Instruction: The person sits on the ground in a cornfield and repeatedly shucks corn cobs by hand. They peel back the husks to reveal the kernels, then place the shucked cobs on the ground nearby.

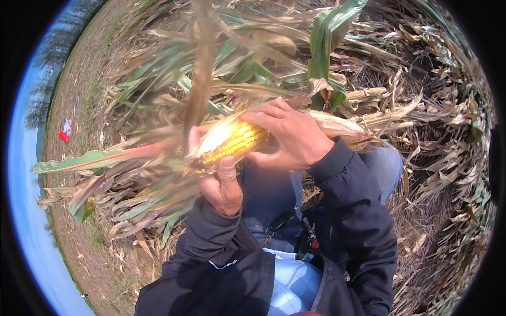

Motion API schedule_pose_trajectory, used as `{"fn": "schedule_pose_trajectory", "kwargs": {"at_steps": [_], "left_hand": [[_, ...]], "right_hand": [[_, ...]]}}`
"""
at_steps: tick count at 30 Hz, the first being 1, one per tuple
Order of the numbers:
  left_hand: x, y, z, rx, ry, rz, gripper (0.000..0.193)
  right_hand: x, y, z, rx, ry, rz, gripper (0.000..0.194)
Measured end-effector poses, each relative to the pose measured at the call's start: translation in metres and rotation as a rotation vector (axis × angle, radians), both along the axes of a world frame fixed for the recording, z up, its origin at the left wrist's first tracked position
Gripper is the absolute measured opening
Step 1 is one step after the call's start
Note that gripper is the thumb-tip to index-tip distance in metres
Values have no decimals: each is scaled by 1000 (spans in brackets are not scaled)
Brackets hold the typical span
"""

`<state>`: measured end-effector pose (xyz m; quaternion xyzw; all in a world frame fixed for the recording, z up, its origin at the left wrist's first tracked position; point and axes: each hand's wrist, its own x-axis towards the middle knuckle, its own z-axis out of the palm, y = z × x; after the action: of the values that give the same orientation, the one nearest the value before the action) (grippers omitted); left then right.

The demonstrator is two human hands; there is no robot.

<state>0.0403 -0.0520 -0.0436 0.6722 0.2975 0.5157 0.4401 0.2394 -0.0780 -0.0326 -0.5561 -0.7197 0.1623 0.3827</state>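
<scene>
A yellow ear of corn point(237, 144) lies across in front of me, partly bared, its kernels showing between my hands. Pale husk point(211, 136) still wraps its far side and its left end. My left hand point(223, 187) grips the left end, thumb on the near side and a fingertip showing beyond the husk. Curled over the ear's right part is my right hand point(290, 136), which hides that part. Just right of that hand, a closed pale husk point(344, 128) lies over the stalks; whether it joins the same ear is hidden.
Cut corn stalks and dry leaves point(150, 189) are heaped ahead and to the left. A blurred brown leaf or stalk point(199, 75) rises close by. My jeans-clad knee point(381, 172) is at the right. A red and clear object point(65, 132) lies on the far ground.
</scene>
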Motion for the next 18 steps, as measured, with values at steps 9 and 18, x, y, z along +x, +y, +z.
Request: {"fn": "schedule_pose_trajectory", "kwargs": {"at_steps": [9, 18], "left_hand": [[-3, -8, -4, -45, 15, -138, 97], [-13, 23, -11, 275, 286, -292, 71]], "right_hand": [[-10, 12, -2, -31, -145, 48, 65], [-7, 5, -21, 60, -154, 15, 65]]}}
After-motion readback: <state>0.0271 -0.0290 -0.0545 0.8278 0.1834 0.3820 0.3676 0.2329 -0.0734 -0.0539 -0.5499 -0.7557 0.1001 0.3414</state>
